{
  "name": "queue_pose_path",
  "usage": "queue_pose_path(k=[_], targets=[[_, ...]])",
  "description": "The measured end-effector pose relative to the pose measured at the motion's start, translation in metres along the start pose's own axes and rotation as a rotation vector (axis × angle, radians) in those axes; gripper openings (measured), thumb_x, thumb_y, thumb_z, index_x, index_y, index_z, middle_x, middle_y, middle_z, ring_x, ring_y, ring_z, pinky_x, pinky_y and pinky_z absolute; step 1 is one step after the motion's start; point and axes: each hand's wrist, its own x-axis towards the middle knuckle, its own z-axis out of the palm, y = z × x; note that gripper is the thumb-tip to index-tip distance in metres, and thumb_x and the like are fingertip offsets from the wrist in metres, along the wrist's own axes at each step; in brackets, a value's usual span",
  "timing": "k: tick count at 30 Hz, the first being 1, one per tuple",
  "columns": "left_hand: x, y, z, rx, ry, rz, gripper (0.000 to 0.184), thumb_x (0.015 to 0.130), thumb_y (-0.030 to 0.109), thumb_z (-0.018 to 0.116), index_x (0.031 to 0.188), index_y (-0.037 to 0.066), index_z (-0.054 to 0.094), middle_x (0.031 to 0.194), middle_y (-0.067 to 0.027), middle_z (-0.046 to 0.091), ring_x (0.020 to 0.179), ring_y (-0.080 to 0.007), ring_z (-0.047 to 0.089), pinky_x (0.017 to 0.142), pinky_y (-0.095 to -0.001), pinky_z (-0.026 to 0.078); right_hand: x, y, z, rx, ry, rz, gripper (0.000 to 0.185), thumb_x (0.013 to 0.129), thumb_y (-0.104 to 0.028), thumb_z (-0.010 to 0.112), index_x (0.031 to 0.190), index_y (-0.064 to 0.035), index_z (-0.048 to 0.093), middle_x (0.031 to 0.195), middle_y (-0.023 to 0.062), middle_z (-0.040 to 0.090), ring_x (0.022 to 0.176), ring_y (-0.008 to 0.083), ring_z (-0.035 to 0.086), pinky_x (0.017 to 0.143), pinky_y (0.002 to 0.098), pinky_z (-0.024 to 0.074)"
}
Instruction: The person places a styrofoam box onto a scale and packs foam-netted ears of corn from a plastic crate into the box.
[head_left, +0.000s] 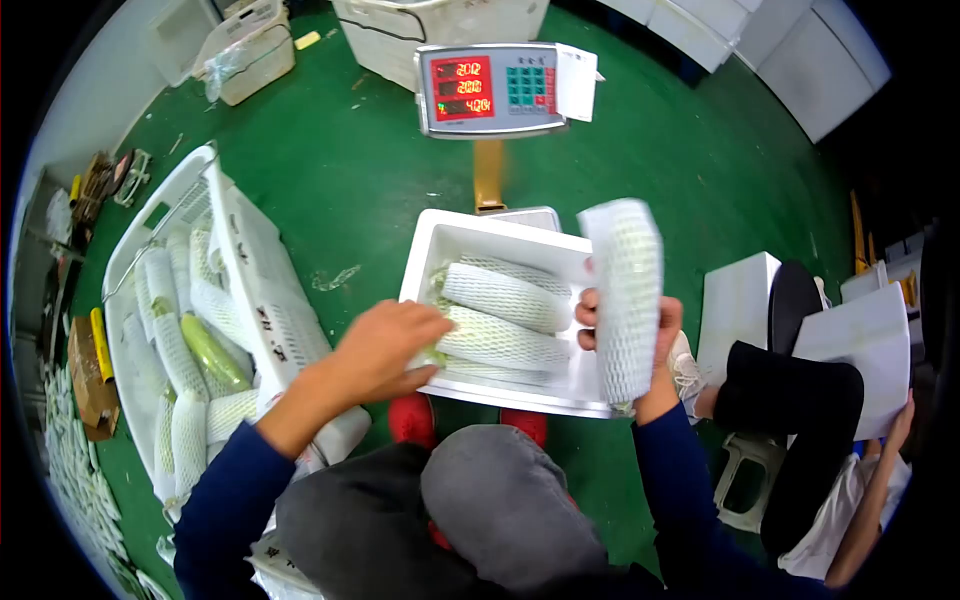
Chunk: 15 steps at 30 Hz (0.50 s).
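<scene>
One netted veg (pixel 628 300), wrapped in white foam mesh, is held near-upright in the person's R hand (pixel 655 330), right of frame centre, across the view of the white box's right rim. R grip is closed round it, fingers on the left side, rest of the hand partly hidden behind the mesh. L hand (pixel 390 345) is over the box's left rim, mid-frame; grip part open, fingers curved, nothing seen in it. Can't tell if the fingertips touch the wrapped pcs (pixel 505 335) below.

White box (pixel 500 228), centre, has several pcs lying roughly side by side, tilted slightly down to the right. It's on the scale platform (pixel 535 215), seen just past its upper edge. Scale display (pixel 490 90), top centre, is lit w/ red digits, beside a keypad; yellow post (pixel 488 172) below.

White basket (pixel 268 290), left of frame, has more meshed pcs plus 1 bare green veg (pixel 213 352) on top. Big tub (pixel 440 30) at top centre, smaller basket (pixel 250 50) upper left, both on green floor (pixel 360 180). Red shoes (pixel 413 420) at lower centre, by the box's near side. Lower right: another person (pixel 800 400), dark trousers, 1 hand at a white panel (pixel 860 345); pale stool (pixel 750 480) nearby.
</scene>
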Motion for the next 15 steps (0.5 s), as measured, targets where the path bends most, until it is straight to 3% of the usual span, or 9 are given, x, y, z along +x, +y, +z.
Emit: queue_pose_path(k=[2,4,7,10,12,15], targets=[[0.044,-0.012,0.051,0.113,-0.182,0.109,0.065,0.073,0.02,0.08,0.132,0.006,0.056,0.129,-0.0139,0.059,0.119,-0.033,0.056,0.1,-0.0432,0.045,-0.019,-0.01,-0.005,0.05,-0.034,-0.157,0.096,0.078,-0.061,0.065,0.149,-0.0051,0.033,0.108,0.0151,0.057,0.093,0.0266,0.055,0.073,0.0438,0.0525],[0.058,-0.013,0.091,0.328,-0.298,0.05,0.072,0.068,0.023,0.082,0.133,0.006,0.055,0.128,-0.0121,0.058,0.12,-0.0326,0.055,0.1,-0.043,0.044,-0.042,-0.018,-0.017,-0.008,0.062,-0.237,0.1,0.08,-0.064,0.065,0.154,-0.0082,0.028,0.109,0.0142,0.056,0.093,0.0268,0.058,0.073,0.0438,0.0529],[0.069,-0.018,0.119,0.386,-0.331,-0.021,0.076,0.062,0.024,0.083,0.131,0.004,0.057,0.114,-0.0128,0.063,0.108,-0.0328,0.061,0.094,-0.0435,0.047,-0.066,-0.014,-0.038,0.005,0.152,-0.239,0.1,0.081,-0.067,0.063,0.154,-0.0076,0.029,0.107,0.0143,0.056,0.09,0.0252,0.059,0.073,0.0436,0.053],[0.099,-0.031,0.061,-0.049,-0.625,-0.14,0.054,0.069,0.028,0.076,0.112,0.0,0.061,0.099,-0.0176,0.068,0.095,-0.0343,0.067,0.082,-0.0416,0.052,-0.074,-0.004,-0.049,-0.048,0.232,-0.219,0.099,0.081,-0.068,0.062,0.152,-0.0071,0.029,0.105,0.014,0.056,0.086,0.0242,0.059,0.071,0.0435,0.0531],[0.102,-0.052,0.033,-0.2,-0.441,-0.079,0.061,0.065,0.028,0.077,0.116,-0.002,0.061,0.099,-0.0223,0.069,0.093,-0.0367,0.069,0.08,-0.0416,0.054,-0.072,0.004,-0.051,-0.109,0.267,-0.197,0.098,0.081,-0.068,0.062,0.151,-0.0071,0.03,0.103,0.0137,0.056,0.084,0.0238,0.059,0.071,0.0436,0.0529],[0.12,-0.068,-0.024,-0.619,-0.23,-0.24,0.075,0.061,0.025,0.08,0.129,0.002,0.059,0.11,-0.023,0.068,0.099,-0.0352,0.068,0.089,-0.0395,0.054,-0.056,0.008,-0.047,-0.034,0.322,-0.213,0.098,0.08,-0.069,0.063,0.149,-0.0078,0.031,0.102,0.0128,0.056,0.082,0.0235,0.059,0.07,0.0415,0.0507]])
